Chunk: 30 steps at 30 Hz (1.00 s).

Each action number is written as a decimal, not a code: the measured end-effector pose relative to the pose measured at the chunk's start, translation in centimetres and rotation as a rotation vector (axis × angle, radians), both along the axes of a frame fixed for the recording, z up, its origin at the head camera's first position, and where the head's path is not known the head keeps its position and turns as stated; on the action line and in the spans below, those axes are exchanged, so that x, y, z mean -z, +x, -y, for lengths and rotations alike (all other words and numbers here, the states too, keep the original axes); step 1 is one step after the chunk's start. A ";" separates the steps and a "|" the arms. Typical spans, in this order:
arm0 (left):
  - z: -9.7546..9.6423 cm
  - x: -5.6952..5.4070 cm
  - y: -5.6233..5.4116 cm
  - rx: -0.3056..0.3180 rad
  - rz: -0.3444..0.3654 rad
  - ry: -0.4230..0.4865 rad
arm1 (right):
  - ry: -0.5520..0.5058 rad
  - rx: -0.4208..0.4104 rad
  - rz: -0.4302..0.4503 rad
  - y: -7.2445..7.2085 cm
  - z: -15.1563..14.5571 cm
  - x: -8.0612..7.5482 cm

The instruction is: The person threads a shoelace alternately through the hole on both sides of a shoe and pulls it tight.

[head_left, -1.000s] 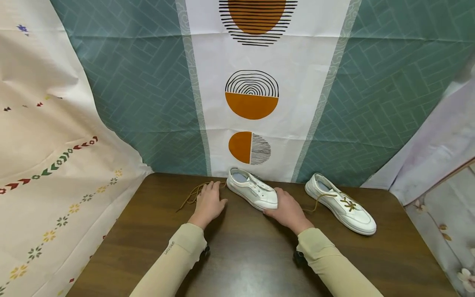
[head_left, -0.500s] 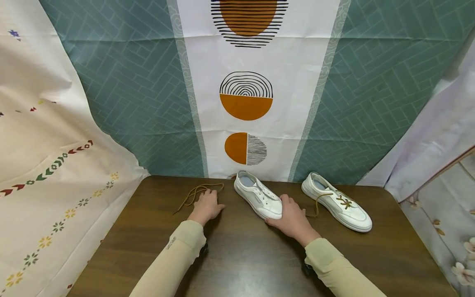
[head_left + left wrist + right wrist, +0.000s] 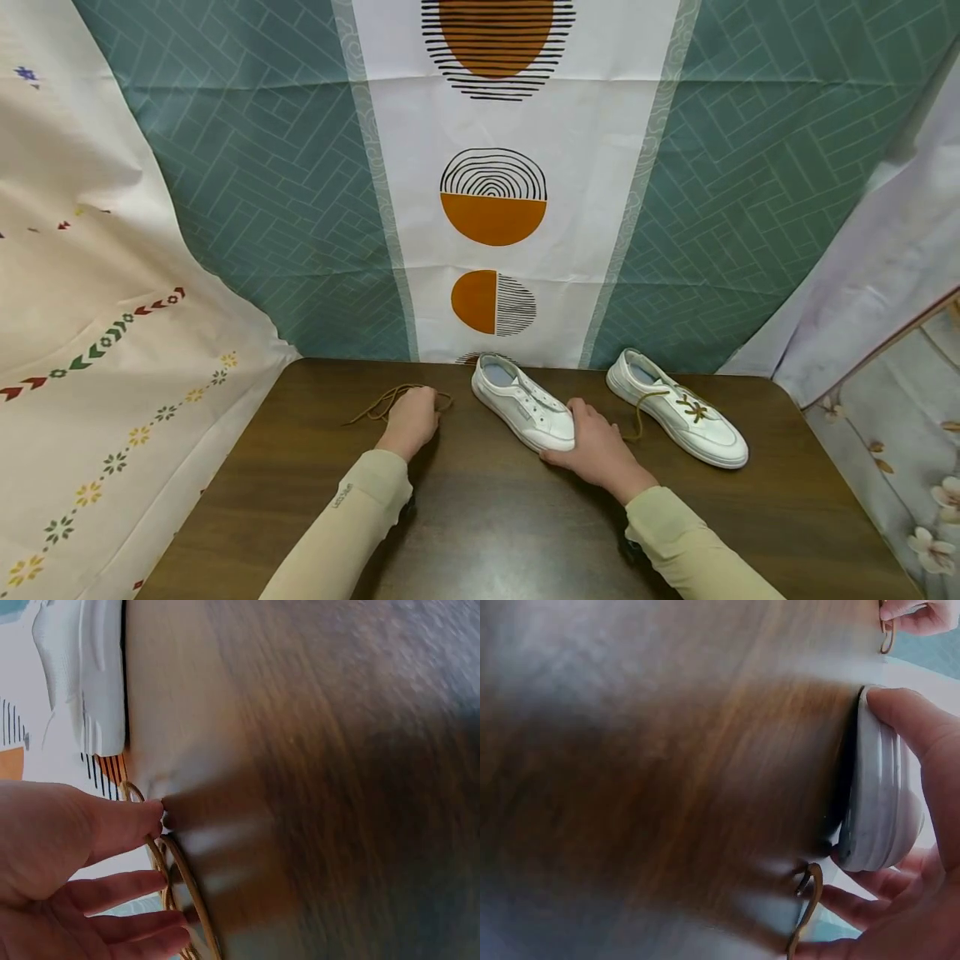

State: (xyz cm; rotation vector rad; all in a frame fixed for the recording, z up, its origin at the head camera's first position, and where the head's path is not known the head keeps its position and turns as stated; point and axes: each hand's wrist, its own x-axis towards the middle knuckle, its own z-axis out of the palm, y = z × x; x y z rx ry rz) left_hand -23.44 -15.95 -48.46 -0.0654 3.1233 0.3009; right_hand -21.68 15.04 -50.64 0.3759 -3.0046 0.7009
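Note:
On the dark table, a loose brown shoelace (image 3: 385,402) lies in a tangle at the left. My left hand (image 3: 412,422) is over it with fingers bent down; in the left wrist view the thumb and a fingertip pinch the shoelace (image 3: 182,859) against the tabletop. My right hand (image 3: 598,450) grips the toe of a white sneaker (image 3: 519,407), which has bare eyelets and points toward me and to the right. In the right wrist view the thumb presses one side of the sneaker's toe (image 3: 881,799) and the fingers curl round the other.
Right of my right hand stands a second white sneaker (image 3: 678,411), with brown lace crossed near its toe and a loose end trailing to the table. A patterned cloth (image 3: 495,217) hangs along the back edge of the wooden table (image 3: 480,517).
The unlaced sneaker has come slightly nearer and to the right with my right hand. My left hand's fingers have bent from nearly straight to pinch the loose shoelace.

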 end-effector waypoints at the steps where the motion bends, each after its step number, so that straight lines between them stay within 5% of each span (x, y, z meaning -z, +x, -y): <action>1: 0.0 0.0 0.1 -0.001 -0.011 -0.005 | 0.000 -0.007 -0.004 0.0 -0.1 0.0; 8: -1.8 -1.3 0.9 0.064 -0.134 0.060 | 0.051 -0.036 -0.065 0.0 -0.6 -1.1; 15: -5.6 -5.3 2.1 0.342 -0.171 0.462 | -0.184 -0.186 -0.159 0.9 1.5 -4.6; 20: -7.5 -7.3 3.5 0.512 -0.123 0.526 | -0.323 -0.335 -0.167 1.8 3.0 -6.3; 24: -7.8 -8.4 4.3 0.513 -0.188 0.558 | -0.394 -0.382 -0.135 2.1 3.2 -6.7; 30: -6.3 -9.0 4.3 0.359 -0.377 0.563 | -0.538 -0.341 0.033 2.1 2.3 -6.9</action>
